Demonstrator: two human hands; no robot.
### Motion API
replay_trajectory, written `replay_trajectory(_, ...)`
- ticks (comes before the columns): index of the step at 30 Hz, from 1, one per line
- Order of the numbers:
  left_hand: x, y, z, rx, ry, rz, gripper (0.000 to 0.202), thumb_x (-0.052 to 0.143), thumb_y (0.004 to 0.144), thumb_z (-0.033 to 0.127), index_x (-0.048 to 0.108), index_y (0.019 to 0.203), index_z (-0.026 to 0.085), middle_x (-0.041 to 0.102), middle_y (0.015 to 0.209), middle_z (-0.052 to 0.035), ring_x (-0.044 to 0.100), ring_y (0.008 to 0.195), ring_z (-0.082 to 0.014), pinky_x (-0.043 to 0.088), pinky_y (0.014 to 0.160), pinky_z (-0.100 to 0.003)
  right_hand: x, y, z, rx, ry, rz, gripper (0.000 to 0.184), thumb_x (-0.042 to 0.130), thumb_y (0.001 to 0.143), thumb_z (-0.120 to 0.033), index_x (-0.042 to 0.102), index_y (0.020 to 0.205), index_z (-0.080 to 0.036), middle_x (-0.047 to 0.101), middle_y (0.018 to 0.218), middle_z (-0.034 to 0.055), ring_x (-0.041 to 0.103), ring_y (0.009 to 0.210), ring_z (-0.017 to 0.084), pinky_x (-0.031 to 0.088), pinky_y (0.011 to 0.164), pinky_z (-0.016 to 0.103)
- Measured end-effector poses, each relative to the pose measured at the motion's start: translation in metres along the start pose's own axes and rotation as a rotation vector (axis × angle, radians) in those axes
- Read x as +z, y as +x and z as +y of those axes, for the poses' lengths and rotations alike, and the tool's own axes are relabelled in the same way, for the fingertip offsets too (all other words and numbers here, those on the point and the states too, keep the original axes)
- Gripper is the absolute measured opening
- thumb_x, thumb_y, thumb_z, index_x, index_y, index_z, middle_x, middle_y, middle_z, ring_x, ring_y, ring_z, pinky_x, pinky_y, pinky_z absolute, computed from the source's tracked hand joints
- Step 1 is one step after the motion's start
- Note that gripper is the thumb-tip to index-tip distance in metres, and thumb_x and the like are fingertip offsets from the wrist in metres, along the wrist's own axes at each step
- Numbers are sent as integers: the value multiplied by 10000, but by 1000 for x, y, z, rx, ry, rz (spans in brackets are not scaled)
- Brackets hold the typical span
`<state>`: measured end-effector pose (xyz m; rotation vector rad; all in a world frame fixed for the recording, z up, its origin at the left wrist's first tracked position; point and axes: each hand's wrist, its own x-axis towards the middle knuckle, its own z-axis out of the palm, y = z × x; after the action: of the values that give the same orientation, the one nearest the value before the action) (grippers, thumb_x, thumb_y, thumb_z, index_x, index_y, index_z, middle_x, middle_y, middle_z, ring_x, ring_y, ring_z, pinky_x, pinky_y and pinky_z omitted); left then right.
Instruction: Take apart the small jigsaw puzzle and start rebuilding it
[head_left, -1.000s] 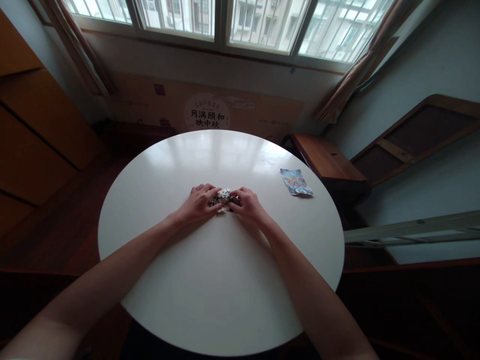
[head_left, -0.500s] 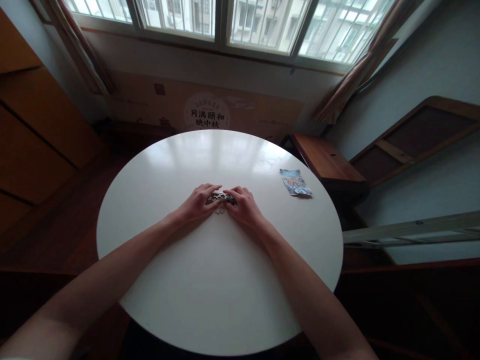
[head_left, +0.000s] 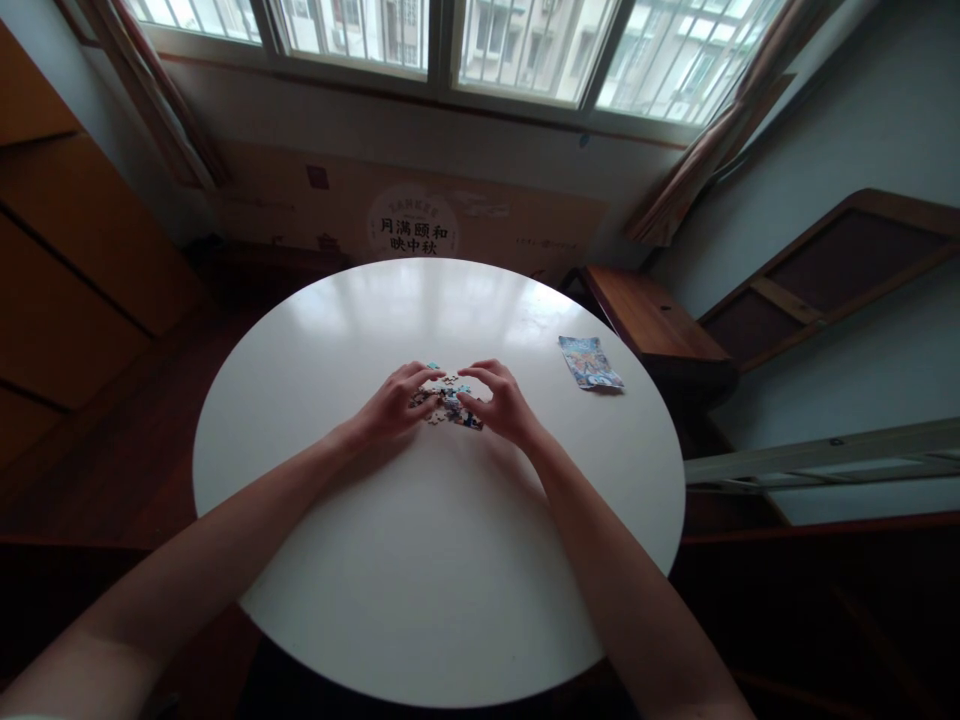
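A small heap of jigsaw puzzle pieces (head_left: 450,398) lies near the middle of the round white table (head_left: 420,560). Some pieces show coloured print, others a pale back. My left hand (head_left: 401,400) curves around the heap's left side, thumb and fingers apart, with its fingertips at the pieces. On the right, my right hand (head_left: 501,400) is held over the heap's edge, thumb and fingers spread in a C shape. Nothing is visibly gripped in either hand. Part of the heap is hidden behind my left fingers.
A crumpled, colourfully printed bag (head_left: 591,363) lies at the table's right side. Beyond the table's right edge stands a brown wooden bench or small table (head_left: 656,315). A printed panel (head_left: 510,220) leans below the window.
My hands have loosened from around the heap, and the right one has lifted slightly and shifted right. The pieces have spread out, with more of them showing between my hands.
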<state>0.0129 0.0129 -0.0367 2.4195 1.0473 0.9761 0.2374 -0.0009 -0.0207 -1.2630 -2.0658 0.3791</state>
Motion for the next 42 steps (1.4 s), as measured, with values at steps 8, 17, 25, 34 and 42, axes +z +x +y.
replay_trajectory(8, 2, -2, 0, 29, 172, -133, 559, 636, 876, 455, 545, 1373, 217, 577, 1377, -138, 515, 1289, -306, 380, 1084, -493, -38, 0, 15, 326, -314, 45, 265, 644, 849, -317, 726, 1073, -202, 660, 1040, 111, 613, 967, 275, 461, 913, 447)
replay_trajectory(17, 3, -1, -1, -7, 103, -121, 379, 595, 896, 290, 624, 1271, 245, 680, 1224, -81, 596, 1154, -263, 424, 1032, -447, 4, -3, 1, 95, -213, -174, 299, 653, 876, -332, 714, 1157, -251, 628, 1103, 98, 553, 1053, 249, 423, 964, 405)
replay_trajectory(25, 3, 0, 0, -26, 15, -78, 422, 661, 843, 242, 629, 1264, 237, 668, 1099, -81, 627, 1043, -247, 482, 950, -399, 11, -4, -6, 131, -203, -157, 360, 611, 883, -278, 659, 1238, -240, 621, 1049, 91, 547, 999, 240, 408, 929, 388)
replay_trajectory(34, 10, -1, -4, 32, -63, -20, 303, 621, 877, 241, 696, 1170, 213, 649, 1014, -77, 658, 892, -191, 537, 852, -338, 14, -1, -7, 126, -33, -74, 85, 616, 816, -163, 682, 848, -205, 625, 871, 30, 588, 839, 169, 445, 824, 312)
replay_trajectory(42, 2, -2, 3, -17, 74, -20, 421, 604, 895, 349, 613, 1296, 220, 613, 1235, -110, 578, 1172, -265, 443, 1031, -437, -3, 2, -2, 61, -38, 14, 174, 585, 877, -263, 702, 988, -198, 674, 1003, 82, 613, 944, 215, 457, 910, 376)
